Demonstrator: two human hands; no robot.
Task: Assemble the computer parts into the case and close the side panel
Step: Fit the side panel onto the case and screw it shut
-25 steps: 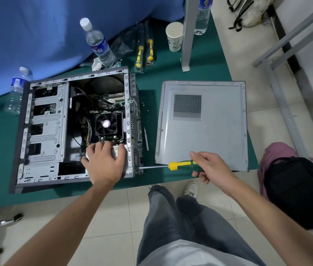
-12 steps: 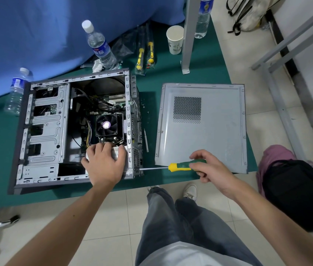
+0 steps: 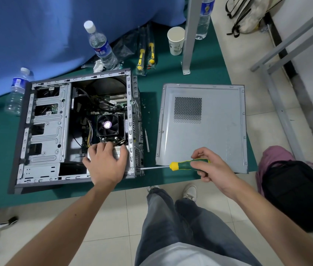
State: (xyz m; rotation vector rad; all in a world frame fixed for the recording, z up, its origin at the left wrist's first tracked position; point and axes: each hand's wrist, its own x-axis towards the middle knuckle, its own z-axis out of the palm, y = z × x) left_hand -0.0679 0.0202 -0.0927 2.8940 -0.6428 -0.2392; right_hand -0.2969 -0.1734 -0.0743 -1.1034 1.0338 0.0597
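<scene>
Right hand [image 3: 212, 167] fingers clamped on screwdriver [image 3: 187, 164] at case [image 3: 132, 104]; left hand [image 3: 104, 164] fingers spread on power supply [image 3: 118, 152]

Both forearms were bare, with no sleeves, watch or rings in view on the left hand [image 3: 104, 166] or right hand [image 3: 212, 167]. The person wore loose grey-blue jeans [image 3: 173, 221], a pale grey shirt [image 3: 186, 256] and white sneakers [image 3: 190, 191].
</scene>
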